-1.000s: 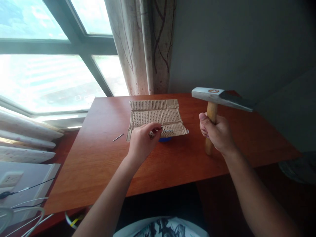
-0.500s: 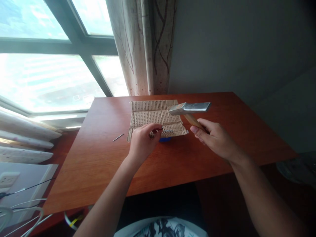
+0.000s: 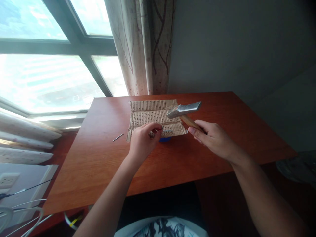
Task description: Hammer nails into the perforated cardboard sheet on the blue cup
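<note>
Thin metal rod [image 3: 118, 137] lying on the counter [image 3: 98, 171], between left edge and perforated cardboard sheet [image 3: 153, 117]. Left hand [image 3: 144, 140] over sheet's front strip, fingertips pinched together; can't tell what's between them. Small shiny bits [image 3: 167, 131] just right of the pinch. Blue item [image 3: 165, 139] pokes out under front edge. Hammer [image 3: 184, 110] head above sheet's right side. Right hand [image 3: 213, 136] wrapped round its wooden handle; room on the counter from there to right edge.

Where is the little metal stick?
In the head view, the metal stick lies on the table, toward the left, just left of the holey cardboard and the left hand.
</note>
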### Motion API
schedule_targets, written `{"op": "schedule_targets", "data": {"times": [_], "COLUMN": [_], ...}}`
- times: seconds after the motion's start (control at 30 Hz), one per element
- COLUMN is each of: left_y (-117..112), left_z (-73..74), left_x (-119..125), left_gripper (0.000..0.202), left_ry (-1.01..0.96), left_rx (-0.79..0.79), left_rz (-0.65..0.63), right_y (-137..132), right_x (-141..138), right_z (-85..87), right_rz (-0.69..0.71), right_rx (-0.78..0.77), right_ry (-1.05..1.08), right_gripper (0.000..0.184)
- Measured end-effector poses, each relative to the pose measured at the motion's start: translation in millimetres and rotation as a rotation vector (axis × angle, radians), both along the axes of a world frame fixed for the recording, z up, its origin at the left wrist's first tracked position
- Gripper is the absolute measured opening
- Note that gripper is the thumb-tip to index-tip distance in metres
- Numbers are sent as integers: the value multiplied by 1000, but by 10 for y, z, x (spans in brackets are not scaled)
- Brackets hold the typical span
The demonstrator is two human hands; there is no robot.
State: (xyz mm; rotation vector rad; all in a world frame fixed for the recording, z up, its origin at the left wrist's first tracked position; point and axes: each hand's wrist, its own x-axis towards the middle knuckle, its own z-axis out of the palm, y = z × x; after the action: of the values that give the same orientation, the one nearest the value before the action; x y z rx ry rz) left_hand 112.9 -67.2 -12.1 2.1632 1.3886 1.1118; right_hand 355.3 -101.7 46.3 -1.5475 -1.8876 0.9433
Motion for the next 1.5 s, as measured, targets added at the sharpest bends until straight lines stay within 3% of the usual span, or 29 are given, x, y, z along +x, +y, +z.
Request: {"op": "schedule_targets", "data": {"times": [0.4,0.63,0.93,1.5], "left_y": [12,10,28,28], "left_z": [-10,9,-11,10], "left_x": [9,13,7,10], "left_gripper": [8,5,7,7], "left_ry": [-10,42,30,64], "left_rx": [-22,1,5,-9], "left_rz": [34,49,33,38], "right_y": [25,38,21,7], "right_x": [-139,-227,-217,-246], "right_z": [342,330,408,381], "right_rz": [62,108,90,63], "right_rx": [-28,-14,14,-10], "right_ry": [-163,-229,-235,-229], "right_gripper": [43,40,40,40]}}
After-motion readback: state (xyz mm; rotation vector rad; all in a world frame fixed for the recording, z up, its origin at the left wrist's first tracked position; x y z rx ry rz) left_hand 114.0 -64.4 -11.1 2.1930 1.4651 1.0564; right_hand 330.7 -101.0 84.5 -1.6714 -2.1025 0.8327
